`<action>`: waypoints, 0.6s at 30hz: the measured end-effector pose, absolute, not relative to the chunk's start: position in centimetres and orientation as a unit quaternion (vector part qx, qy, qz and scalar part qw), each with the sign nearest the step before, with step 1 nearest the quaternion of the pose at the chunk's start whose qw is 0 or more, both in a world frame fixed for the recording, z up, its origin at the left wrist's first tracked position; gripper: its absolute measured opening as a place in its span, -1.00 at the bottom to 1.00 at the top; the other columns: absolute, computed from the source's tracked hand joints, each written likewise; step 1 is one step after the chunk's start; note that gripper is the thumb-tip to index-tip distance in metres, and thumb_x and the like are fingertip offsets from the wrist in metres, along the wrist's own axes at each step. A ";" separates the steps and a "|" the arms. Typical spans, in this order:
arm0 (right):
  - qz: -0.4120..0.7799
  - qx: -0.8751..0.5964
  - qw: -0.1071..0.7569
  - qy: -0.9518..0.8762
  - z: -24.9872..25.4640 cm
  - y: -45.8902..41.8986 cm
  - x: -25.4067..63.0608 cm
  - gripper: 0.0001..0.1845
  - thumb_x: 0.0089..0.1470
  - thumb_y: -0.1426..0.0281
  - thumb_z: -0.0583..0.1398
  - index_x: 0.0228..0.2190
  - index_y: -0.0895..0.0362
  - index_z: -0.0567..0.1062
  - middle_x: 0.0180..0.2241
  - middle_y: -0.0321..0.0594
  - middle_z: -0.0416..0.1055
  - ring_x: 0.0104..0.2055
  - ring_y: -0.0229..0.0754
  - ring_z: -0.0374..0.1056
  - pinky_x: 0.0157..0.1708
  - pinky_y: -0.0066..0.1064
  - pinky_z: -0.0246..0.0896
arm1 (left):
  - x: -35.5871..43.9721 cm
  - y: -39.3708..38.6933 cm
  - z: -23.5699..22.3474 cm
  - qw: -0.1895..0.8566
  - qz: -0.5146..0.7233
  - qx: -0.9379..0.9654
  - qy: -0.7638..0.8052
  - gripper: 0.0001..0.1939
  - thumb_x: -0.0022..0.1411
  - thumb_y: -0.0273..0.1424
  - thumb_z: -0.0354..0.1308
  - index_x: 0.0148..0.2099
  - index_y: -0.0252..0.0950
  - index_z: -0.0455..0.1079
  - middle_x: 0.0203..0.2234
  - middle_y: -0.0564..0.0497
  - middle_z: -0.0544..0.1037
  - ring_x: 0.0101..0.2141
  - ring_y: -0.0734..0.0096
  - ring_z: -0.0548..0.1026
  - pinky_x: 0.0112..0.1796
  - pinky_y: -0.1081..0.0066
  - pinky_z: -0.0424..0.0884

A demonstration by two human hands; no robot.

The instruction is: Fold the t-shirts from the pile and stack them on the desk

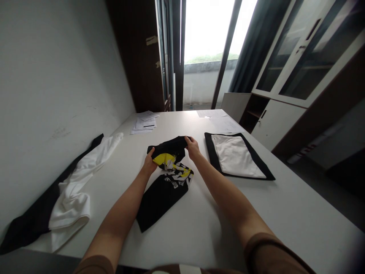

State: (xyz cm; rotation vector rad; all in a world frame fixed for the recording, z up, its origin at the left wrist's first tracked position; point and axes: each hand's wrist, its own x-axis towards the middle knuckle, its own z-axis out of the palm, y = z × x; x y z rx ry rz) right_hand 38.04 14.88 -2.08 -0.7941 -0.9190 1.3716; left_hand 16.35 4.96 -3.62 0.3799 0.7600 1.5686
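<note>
Two brown sleeves [268, 251] sit nearest the viewer, forearms reaching forward over the white table [285, 213]. Next, at mid-table, is the printed black garment [162, 198]: its near panel lies on the surface, its middle is bunched, showing yellow and pale print, and its far black edge is held up.

Grip: the left hand [149, 163] pinches the left end of that edge, thumb on top; the right hand [194, 147] grasps the right end. The undersides of both grips are hidden.

Step in hand, as judged: the far part is being handled open between the hands while the near panel rests. Any next move calls for both ends held evenly, light tension across the edge and the bunched middle eased out without dragging the near panel askew.

To the left, by the wall, a rumpled white cloth [76, 198] lies against a dark cloth [31, 224]. To the right, a flat white piece [235, 154] lies on a larger black piece [213, 158], apart from the garment. Farther off are loose papers [145, 123] at left, then sheets [225, 123] at right, with the glazed opening [211, 30] beyond.
</note>
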 end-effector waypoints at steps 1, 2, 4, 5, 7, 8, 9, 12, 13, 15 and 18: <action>0.595 -0.343 0.609 -0.397 -2.0 14.9 38.0 -0.55 -0.16 0.03 0.40 -0.36 0.09 0.47 -0.41 -0.33 0.44 -0.37 -0.25 0.34 -0.41 -0.45 0.26 | 16.3 5.0 -3.6 0.628 0.685 0.164 0.331 -0.68 0.29 -0.25 0.24 0.02 -0.30 0.55 -0.13 -0.13 0.67 -0.01 0.02 0.60 0.07 0.09 0.51; 0.598 -0.341 0.608 -0.395 -2.0 14.8 38.0 -0.55 -0.15 0.03 0.40 -0.37 0.08 0.47 -0.42 -0.33 0.44 -0.36 -0.25 0.34 -0.40 -0.45 0.26 | 16.2 5.0 -3.7 0.629 0.685 0.160 0.331 -0.68 0.30 -0.24 0.23 0.02 -0.29 0.55 -0.13 -0.13 0.67 -0.02 0.03 0.60 0.06 0.09 0.51; 0.614 -0.328 0.605 -0.388 -1.7 14.7 38.1 -0.56 -0.15 0.03 0.40 -0.38 0.07 0.46 -0.42 -0.34 0.43 -0.34 -0.23 0.34 -0.40 -0.45 0.25 | 16.1 5.1 -3.8 0.635 0.684 0.150 0.326 -0.69 0.31 -0.23 0.22 0.00 -0.30 0.56 -0.13 -0.12 0.67 -0.03 0.05 0.60 0.07 0.12 0.50; 0.623 -0.317 0.602 -0.385 -1.6 14.5 38.2 -0.57 -0.15 0.04 0.40 -0.38 0.06 0.47 -0.41 -0.33 0.44 -0.32 -0.23 0.34 -0.39 -0.45 0.24 | 16.0 5.1 -3.9 0.639 0.683 0.146 0.321 -0.68 0.31 -0.23 0.21 -0.01 -0.31 0.56 -0.12 -0.13 0.67 -0.02 0.07 0.60 0.07 0.14 0.50; 0.642 -0.291 0.593 -0.391 -1.1 14.2 38.4 -0.59 -0.12 0.05 0.39 -0.33 0.04 0.49 -0.36 -0.32 0.46 -0.28 -0.21 0.34 -0.39 -0.46 0.22 | 15.8 5.1 -4.0 0.648 0.683 0.142 0.306 -0.66 0.32 -0.21 0.20 0.00 -0.34 0.56 -0.11 -0.14 0.66 -0.01 0.08 0.59 0.09 0.16 0.48; 0.652 -0.276 0.582 -0.400 -0.9 14.0 38.5 -0.60 -0.10 0.05 0.38 -0.29 0.03 0.51 -0.33 -0.31 0.47 -0.27 -0.21 0.34 -0.39 -0.47 0.22 | 15.8 5.0 -4.0 0.650 0.684 0.142 0.299 -0.64 0.33 -0.20 0.20 0.02 -0.34 0.55 -0.09 -0.15 0.66 0.00 0.07 0.59 0.10 0.16 0.47; 0.664 -0.261 0.566 -0.413 -0.6 13.8 38.6 -0.58 -0.07 0.04 0.36 -0.24 0.02 0.53 -0.30 -0.30 0.47 -0.26 -0.20 0.33 -0.39 -0.47 0.21 | 15.7 5.0 -4.0 0.651 0.687 0.143 0.291 -0.63 0.33 -0.19 0.20 0.04 -0.34 0.55 -0.08 -0.15 0.66 0.01 0.07 0.58 0.11 0.15 0.46; 0.700 -0.230 0.500 -0.455 -0.4 13.4 38.5 -0.50 0.02 0.02 0.30 -0.04 -0.02 0.51 -0.24 -0.29 0.46 -0.23 -0.20 0.33 -0.37 -0.48 0.21 | 15.8 5.0 -3.9 0.649 0.695 0.137 0.276 -0.57 0.36 -0.13 0.16 0.08 -0.34 0.52 -0.06 -0.16 0.65 0.03 0.08 0.57 0.13 0.13 0.44; 0.705 -0.234 0.485 -0.461 -0.5 13.4 38.4 -0.48 0.04 0.02 0.29 -0.01 -0.03 0.50 -0.22 -0.30 0.46 -0.23 -0.21 0.33 -0.37 -0.49 0.21 | 15.9 4.9 -3.9 0.648 0.698 0.133 0.275 -0.56 0.38 -0.12 0.14 0.10 -0.34 0.52 -0.06 -0.16 0.65 0.03 0.09 0.58 0.13 0.13 0.44; 0.701 -0.272 0.470 -0.462 -1.1 13.5 38.2 -0.51 0.06 0.06 0.29 -0.01 -0.03 0.47 -0.20 -0.30 0.45 -0.23 -0.23 0.34 -0.39 -0.51 0.20 | 16.0 4.9 -4.0 0.642 0.706 0.122 0.274 -0.54 0.41 -0.12 0.10 0.12 -0.34 0.50 -0.07 -0.16 0.65 0.01 0.11 0.59 0.14 0.14 0.43; 0.678 -0.375 0.453 -0.441 -2.5 13.8 38.1 -0.60 0.12 0.12 0.25 -0.05 0.01 0.43 -0.20 -0.26 0.44 -0.24 -0.24 0.37 -0.38 -0.49 0.24 | 16.0 5.0 -3.9 0.635 0.715 0.111 0.271 -0.53 0.43 -0.13 0.07 0.18 -0.33 0.48 -0.06 -0.15 0.65 -0.01 0.13 0.60 0.14 0.15 0.43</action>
